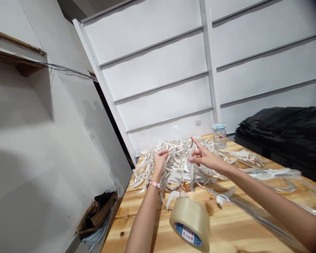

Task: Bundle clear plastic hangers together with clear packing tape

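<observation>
A tangled heap of white and silvery curved strips lies on the wooden table. Over its left side is my left hand, its fingers pressed together and pointing right; whatever they may hold is too small to make out. My right hand is at the right of the heap, index finger stretched out, thumb and other fingers closed on a long white curved strip that hangs downward. Nearer to me a roll of clear packing tape rests on its edge, tilted, with its blue-and-white core showing.
On the wooden table, a clear jar with a blue lid stands at the back. More loose strips lie to the right. A white panel wall rises behind. Black plastic bags are stacked right; an open cardboard box is lower left.
</observation>
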Demonstrator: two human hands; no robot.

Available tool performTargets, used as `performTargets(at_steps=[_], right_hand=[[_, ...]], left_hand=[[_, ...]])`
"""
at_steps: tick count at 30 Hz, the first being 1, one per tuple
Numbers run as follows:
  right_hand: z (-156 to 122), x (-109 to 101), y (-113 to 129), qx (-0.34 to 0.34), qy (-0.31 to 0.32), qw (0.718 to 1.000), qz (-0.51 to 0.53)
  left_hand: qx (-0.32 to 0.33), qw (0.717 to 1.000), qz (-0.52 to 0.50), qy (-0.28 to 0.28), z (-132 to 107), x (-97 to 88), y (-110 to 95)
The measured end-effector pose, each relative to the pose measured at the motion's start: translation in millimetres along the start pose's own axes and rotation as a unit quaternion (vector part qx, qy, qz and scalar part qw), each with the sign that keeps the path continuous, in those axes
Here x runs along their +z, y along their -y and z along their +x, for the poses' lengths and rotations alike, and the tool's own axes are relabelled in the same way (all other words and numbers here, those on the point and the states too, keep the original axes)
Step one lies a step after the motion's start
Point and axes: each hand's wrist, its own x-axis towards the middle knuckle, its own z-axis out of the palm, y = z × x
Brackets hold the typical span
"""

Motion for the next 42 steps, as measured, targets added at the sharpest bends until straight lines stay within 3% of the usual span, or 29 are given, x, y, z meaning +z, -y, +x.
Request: performTargets(at_steps=[3, 7, 10, 14, 17, 20, 23, 25, 29, 33, 35, 37, 42], right_hand=[[-3.5, 2.8, 2.5, 0.009, -0.003, 1.000, 0.023], [-9.9, 7.8, 13.9, 0.018, -0.017, 0.995, 0.097], [-11.7, 8.5, 25.4, 0.003, -0.047, 0.990, 0.130], [-12.3, -2.5, 42.1, -0.019, -0.036, 0.992, 0.119], [-15.7, -13.9, 53.6, -0.026, -0.013, 0.993, 0.111], [-20.8, -17.7, 60.2, 0.021, 0.072, 0.991, 0.108], [-26.2, -11.2, 61.6, 0.069, 0.173, 0.976, 0.114], [-29.4, -4.8, 60.7, 0.070, 0.194, 0.974, 0.093], [-31.5, 1.1, 56.9, 0.051, 0.204, 0.978, 0.002], [-29.9, -5.5, 56.1, -0.001, 0.180, 0.977, -0.112], [-31.4, -11.2, 60.5, -0.024, 0.119, 0.983, -0.136], [-35.8, -17.0, 68.4, -0.045, 0.069, 0.990, -0.115], [-51.0, -24.3, 89.5, -0.085, 0.004, 0.996, 0.007]], left_hand=[[0.039, 0.993, -0.091, -0.060, -7.2, -4.1, -44.0], [0.117, 0.962, -0.218, -0.114, -40.5, 0.7, -102.1], [0.105, 0.956, -0.269, -0.054, -68.5, 12.6, -124.8], [0.016, 0.963, -0.261, 0.063, -86.1, 24.9, -129.9], [-0.017, 0.949, -0.309, 0.058, -86.5, 27.6, -128.6], [-0.024, 0.939, -0.339, 0.053, -84.8, 27.5, -127.7], [-0.027, 0.949, -0.309, 0.059, -86.1, 28.1, -126.7], [-0.016, 0.961, -0.270, 0.052, -88.2, 29.6, -125.6], [0.041, 0.973, -0.223, 0.036, -88.5, 33.1, -120.7], [0.146, 0.977, -0.141, 0.072, -71.5, 30.5, -99.1], [0.189, 0.978, -0.003, 0.088, -55.8, 24.1, -75.6], [0.178, 0.955, 0.221, 0.086, -39.0, 15.0, -44.8], [0.111, 0.928, 0.337, 0.111, -13.8, -5.0, 27.9]])
